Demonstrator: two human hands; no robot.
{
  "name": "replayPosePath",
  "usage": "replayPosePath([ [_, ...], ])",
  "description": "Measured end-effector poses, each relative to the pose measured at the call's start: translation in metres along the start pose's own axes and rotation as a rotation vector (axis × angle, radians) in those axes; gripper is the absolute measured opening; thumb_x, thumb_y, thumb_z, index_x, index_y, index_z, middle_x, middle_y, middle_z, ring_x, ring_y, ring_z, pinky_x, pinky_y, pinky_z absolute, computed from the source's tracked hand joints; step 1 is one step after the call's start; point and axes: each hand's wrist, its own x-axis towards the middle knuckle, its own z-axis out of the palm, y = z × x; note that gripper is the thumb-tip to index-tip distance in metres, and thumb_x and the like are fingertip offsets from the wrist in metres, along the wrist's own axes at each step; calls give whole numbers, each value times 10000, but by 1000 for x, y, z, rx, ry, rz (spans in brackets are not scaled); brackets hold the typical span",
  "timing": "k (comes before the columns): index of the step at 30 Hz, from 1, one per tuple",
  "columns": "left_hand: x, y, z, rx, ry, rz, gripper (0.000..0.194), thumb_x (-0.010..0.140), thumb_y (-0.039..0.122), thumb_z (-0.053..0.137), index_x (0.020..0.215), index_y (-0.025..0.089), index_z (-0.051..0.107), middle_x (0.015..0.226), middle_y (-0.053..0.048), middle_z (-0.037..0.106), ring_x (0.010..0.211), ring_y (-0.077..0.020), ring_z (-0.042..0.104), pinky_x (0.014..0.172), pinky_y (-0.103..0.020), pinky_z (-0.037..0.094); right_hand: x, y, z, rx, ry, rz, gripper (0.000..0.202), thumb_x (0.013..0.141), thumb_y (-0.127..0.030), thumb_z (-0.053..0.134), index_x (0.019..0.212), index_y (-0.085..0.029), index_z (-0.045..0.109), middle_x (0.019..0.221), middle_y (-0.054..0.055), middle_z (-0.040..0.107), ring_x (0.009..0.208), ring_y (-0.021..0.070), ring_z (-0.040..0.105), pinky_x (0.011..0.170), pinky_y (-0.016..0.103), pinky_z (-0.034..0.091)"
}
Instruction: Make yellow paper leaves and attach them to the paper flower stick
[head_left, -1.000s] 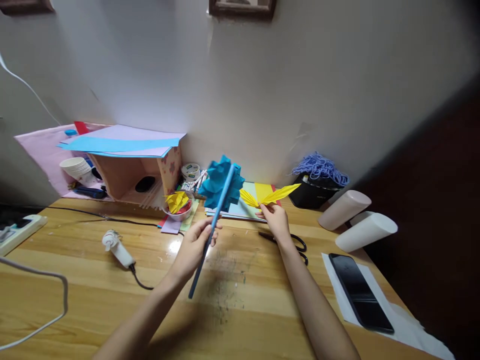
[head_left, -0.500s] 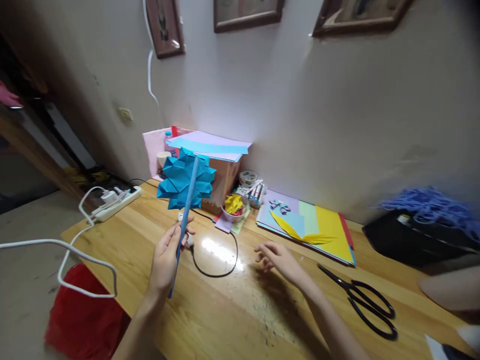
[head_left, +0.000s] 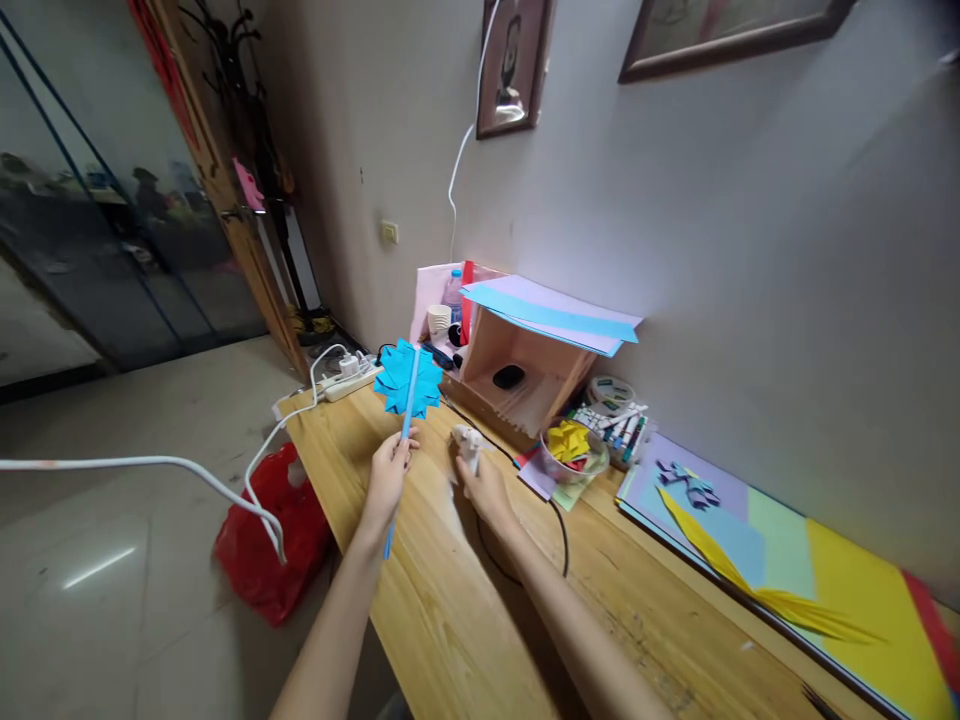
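My left hand (head_left: 389, 470) is closed around the blue stem of a paper flower (head_left: 427, 385). The folded blue petals are held up above the table's left part, seen from the back, with the stem running down past my wrist. Low over the table, my right hand (head_left: 486, 490) grips a small white glue gun (head_left: 468, 443) by its lower part. A black cord (head_left: 564, 545) curves over the wood beside my right forearm. Part of the glue gun is hidden by my fingers.
Behind stands an open cardboard box (head_left: 491, 405) topped with paper sheets. A bowl (head_left: 581, 470) of yellow folded paper, markers (head_left: 626, 430) and coloured paper (head_left: 787, 540) lie rightward. A power strip (head_left: 349, 382) sits at the left edge; a white cable (head_left: 172, 462) hangs near a red bag (head_left: 270, 560).
The view has turned left. My right hand, empty before, has moved to the white glue gun and closed on it. My left hand still holds the paper flower, now farther from the camera.
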Motion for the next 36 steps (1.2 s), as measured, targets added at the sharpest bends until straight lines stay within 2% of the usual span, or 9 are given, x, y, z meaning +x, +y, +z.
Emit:
replayPosePath([
  [2,-1,-2,-3,37,2,-6,432,681,436,576,933,90,641,669,-20,563,462,-62,338,431,-198,256,-8,-2,-16,35,39,4,343,843,-439,368,833,-162,571,726,41,602,659,186,552,621,286,417],
  [4,-4,-3,-4,75,-2,-17,414,707,439,555,916,93,646,658,-20,563,456,-67,338,424,-201,254,-17,-9,-33,187,56,-17,363,847,-466,373,756,-161,548,661,21,553,589,153,516,572,260,407],
  [9,-18,-5,2,248,-27,33,378,762,446,504,881,124,662,667,-32,596,477,-95,417,465,-221,324,-38,-32,-58,362,-37,-72,341,848,-468,411,739,-167,527,659,0,512,545,110,457,545,232,395],
  [14,-28,-7,12,349,-45,64,336,788,430,478,823,147,656,675,-35,617,584,-139,525,559,-241,388,-44,-34,-59,355,-75,-42,318,843,-471,422,764,-173,500,661,-1,518,548,112,467,528,233,403],
  [22,-36,-2,20,415,-91,68,321,813,406,447,692,161,614,773,-53,666,764,-183,593,690,-263,413,-45,-30,-59,327,-80,-35,340,830,-513,402,751,-186,456,599,-18,479,519,122,456,513,250,399],
  [30,-37,-2,19,418,-96,47,317,816,392,440,679,159,605,765,-51,668,738,-176,592,680,-257,413,-45,-24,-62,210,-92,-85,348,855,-487,372,685,-191,439,602,-21,460,544,125,449,569,262,381],
  [36,-39,0,20,398,-90,36,322,799,426,464,658,168,595,670,-29,628,692,-178,574,642,-255,401,-46,-20,-64,159,-103,-81,361,854,-494,377,652,-198,422,591,-21,450,553,131,439,584,269,368],
])
